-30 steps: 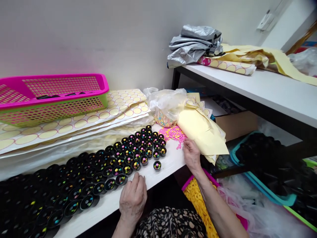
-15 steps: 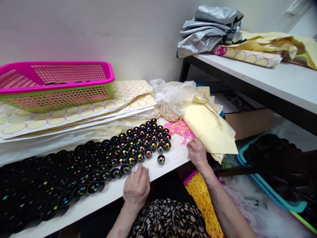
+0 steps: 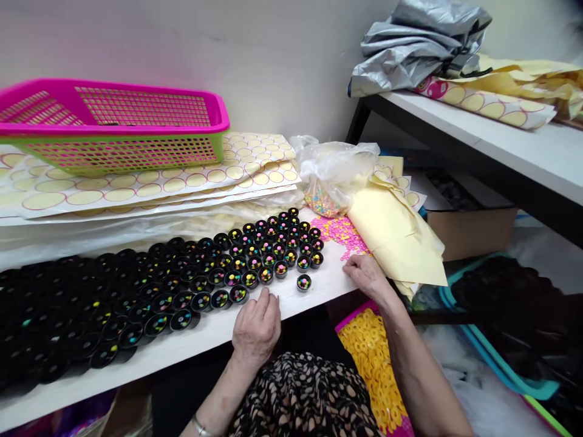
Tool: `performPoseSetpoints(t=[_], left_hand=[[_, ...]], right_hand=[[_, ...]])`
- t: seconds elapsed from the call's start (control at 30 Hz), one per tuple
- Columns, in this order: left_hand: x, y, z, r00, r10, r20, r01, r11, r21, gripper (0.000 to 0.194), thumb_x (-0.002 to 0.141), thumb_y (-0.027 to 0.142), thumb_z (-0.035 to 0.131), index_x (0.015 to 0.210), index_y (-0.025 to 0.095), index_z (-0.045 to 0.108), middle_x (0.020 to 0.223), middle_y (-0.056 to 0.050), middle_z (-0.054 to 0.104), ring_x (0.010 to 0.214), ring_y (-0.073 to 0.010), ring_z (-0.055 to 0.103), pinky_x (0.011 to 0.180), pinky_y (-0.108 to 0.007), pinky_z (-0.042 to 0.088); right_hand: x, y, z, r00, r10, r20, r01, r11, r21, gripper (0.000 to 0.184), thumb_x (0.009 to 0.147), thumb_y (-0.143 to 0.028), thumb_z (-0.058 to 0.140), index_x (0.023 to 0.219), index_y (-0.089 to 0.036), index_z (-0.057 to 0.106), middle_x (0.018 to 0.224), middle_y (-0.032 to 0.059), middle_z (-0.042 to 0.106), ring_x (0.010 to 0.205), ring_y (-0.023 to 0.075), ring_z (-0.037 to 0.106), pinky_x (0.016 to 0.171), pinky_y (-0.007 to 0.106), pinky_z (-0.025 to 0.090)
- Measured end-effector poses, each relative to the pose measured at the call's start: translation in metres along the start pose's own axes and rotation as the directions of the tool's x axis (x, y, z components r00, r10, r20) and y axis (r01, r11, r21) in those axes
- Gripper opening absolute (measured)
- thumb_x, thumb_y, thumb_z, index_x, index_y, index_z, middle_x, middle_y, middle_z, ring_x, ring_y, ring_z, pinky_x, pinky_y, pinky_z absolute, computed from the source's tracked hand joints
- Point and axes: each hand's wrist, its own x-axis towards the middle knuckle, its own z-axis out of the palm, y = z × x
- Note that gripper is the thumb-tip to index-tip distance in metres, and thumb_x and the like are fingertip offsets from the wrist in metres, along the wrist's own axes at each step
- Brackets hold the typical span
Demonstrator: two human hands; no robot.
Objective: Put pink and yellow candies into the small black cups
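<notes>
Rows of small black cups [image 3: 255, 255] with coloured beads inside cover the white table [image 3: 200, 346]. One cup [image 3: 303, 282] stands apart near the table's front edge. My left hand [image 3: 256, 326] rests at that edge with its fingers curled, just left of the lone cup. My right hand [image 3: 367, 274] lies at the edge of a heap of pink beads [image 3: 342, 233], fingers pinched together on the table. What they hold is too small to make out.
A clear bag of mixed beads [image 3: 334, 179] and yellow paper sheets [image 3: 396, 237] lie right of the cups. Sticker sheets [image 3: 150, 191] carry a pink and green basket [image 3: 109, 130]. A higher shelf [image 3: 501, 145] stands at right, with bins below.
The view has swung left and down. My right hand has stayed at the pink beads and my left hand at the table edge.
</notes>
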Motion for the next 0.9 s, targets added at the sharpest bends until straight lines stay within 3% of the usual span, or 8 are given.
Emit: performPoseSetpoints(t=[0.17, 0.27, 0.37, 0.5, 0.63, 0.7, 0.8, 0.9], left_hand=[[0.001, 0.001, 0.000, 1.000, -0.007, -0.005, 0.007, 1.000, -0.009, 0.021, 0.070, 0.018, 0.063, 0.090, 0.013, 0.059, 0.099, -0.010, 0.065, 0.063, -0.0162, 0.048, 0.059, -0.030, 0.040], [0.000, 0.001, 0.000, 1.000, -0.012, 0.007, 0.012, 1.000, -0.008, 0.021, 0.070, 0.018, 0.062, 0.091, 0.013, 0.059, 0.100, -0.010, 0.065, 0.063, -0.0166, 0.048, 0.059, -0.031, 0.040], [-0.001, 0.001, -0.002, 0.999, -0.022, 0.028, 0.023, 1.000, -0.019, 0.019, 0.071, 0.018, 0.061, 0.090, 0.013, 0.060, 0.099, -0.011, 0.064, 0.065, -0.0170, 0.049, 0.059, -0.031, 0.040], [-0.004, 0.003, -0.005, 0.997, -0.038, 0.060, 0.040, 0.999, -0.023, 0.018, 0.073, 0.019, 0.058, 0.089, 0.012, 0.059, 0.099, -0.011, 0.064, 0.065, -0.0169, 0.049, 0.059, -0.032, 0.039], [-0.008, 0.004, -0.006, 0.996, -0.056, 0.072, 0.057, 0.998, -0.018, 0.017, 0.075, 0.020, 0.056, 0.089, 0.013, 0.059, 0.101, -0.011, 0.063, 0.066, -0.0170, 0.049, 0.057, -0.032, 0.038], [-0.010, 0.004, -0.005, 0.996, -0.060, 0.060, 0.061, 0.998, -0.019, 0.016, 0.075, 0.020, 0.056, 0.089, 0.013, 0.059, 0.102, -0.011, 0.063, 0.065, -0.0165, 0.049, 0.056, -0.032, 0.036], [-0.012, 0.002, -0.006, 0.998, -0.054, 0.029, 0.055, 0.998, -0.023, 0.018, 0.075, 0.021, 0.056, 0.090, 0.012, 0.058, 0.100, -0.013, 0.063, 0.063, -0.0162, 0.049, 0.054, -0.033, 0.034], [-0.016, 0.001, -0.005, 0.999, -0.049, 0.011, 0.050, 0.996, -0.080, 0.017, 0.076, 0.021, 0.053, 0.090, 0.012, 0.057, 0.096, -0.014, 0.063, 0.061, -0.0161, 0.050, 0.051, -0.033, 0.032]], right_hand=[[-0.002, 0.004, 0.003, 0.994, -0.019, -0.103, 0.029, 0.995, 0.098, 0.020, 0.071, -0.026, 0.044, 0.058, -0.016, 0.055, 0.053, -0.0005, 0.051, 0.056, 0.0128, 0.047, 0.054, 0.023, 0.030], [-0.007, 0.007, 0.008, 0.983, -0.078, -0.164, 0.092, 0.993, 0.077, 0.023, 0.076, -0.028, 0.042, 0.065, -0.016, 0.059, 0.060, 0.0011, 0.055, 0.061, 0.0131, 0.049, 0.057, 0.024, 0.033], [-0.015, 0.006, 0.018, 0.958, -0.158, -0.238, 0.142, 0.986, -0.083, 0.021, 0.077, -0.027, 0.045, 0.072, -0.016, 0.062, 0.072, 0.0038, 0.059, 0.068, 0.0138, 0.051, 0.061, 0.024, 0.033], [-0.021, 0.006, 0.032, 0.922, -0.223, -0.316, 0.099, 0.926, -0.364, 0.020, 0.079, -0.020, 0.042, 0.074, -0.016, 0.062, 0.079, 0.0050, 0.059, 0.064, 0.0128, 0.049, 0.056, 0.026, 0.029], [-0.022, 0.004, 0.031, 0.891, -0.302, -0.340, 0.148, 0.900, -0.411, 0.014, 0.077, -0.017, 0.046, 0.074, -0.016, 0.059, 0.077, 0.0053, 0.058, 0.064, 0.0137, 0.049, 0.056, 0.026, 0.031], [-0.025, -0.010, 0.025, 0.846, -0.345, -0.407, 0.226, 0.922, -0.313, 0.012, 0.078, -0.019, 0.047, 0.075, -0.016, 0.058, 0.076, 0.0048, 0.057, 0.069, 0.0149, 0.051, 0.060, 0.026, 0.035], [-0.041, -0.053, 0.022, 0.774, -0.414, -0.479, 0.428, 0.900, -0.086, 0.009, 0.080, -0.021, 0.048, 0.077, -0.018, 0.056, 0.074, 0.0028, 0.054, 0.072, 0.0145, 0.052, 0.067, 0.027, 0.040], [-0.061, -0.109, 0.038, 0.766, -0.548, -0.336, 0.618, 0.772, 0.150, 0.010, 0.082, -0.017, 0.045, 0.082, -0.019, 0.055, 0.076, 0.0020, 0.053, 0.072, 0.0129, 0.051, 0.067, 0.025, 0.041]])
